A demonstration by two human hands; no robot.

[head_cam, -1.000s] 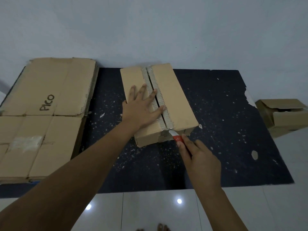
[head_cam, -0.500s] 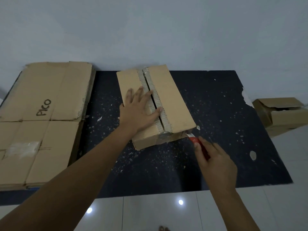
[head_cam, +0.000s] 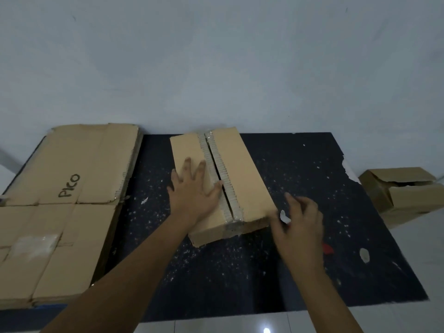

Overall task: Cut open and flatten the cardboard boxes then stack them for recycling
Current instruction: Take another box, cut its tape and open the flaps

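A closed cardboard box [head_cam: 242,179] lies on the dark mat [head_cam: 300,272], its top seam slit open along the tape. My left hand [head_cam: 194,188] presses flat on the box's left flap with straight, spread fingers. Blurred by motion, my right hand [head_cam: 298,224] is at the box's near right corner, thumb and fingers spread apart and holding nothing I can make out. A red bit of the cutter [head_cam: 327,248] shows on the mat beside my right wrist; the wrist hides the rest. A white scrap [head_cam: 285,216] lies by the corner.
Flattened cardboard sheets [head_cam: 60,212] are stacked on the left, one marked "Pico". A small half-open box [head_cam: 406,195] stands on the floor at the right. White paper crumbs speckle the mat. A pale wall rises behind, and white tiles run along the near edge.
My right hand drew the red cutter away from the box's near end. It now reaches to the near right corner without it, and the cutter is by my wrist. The left hand stayed on the flap.
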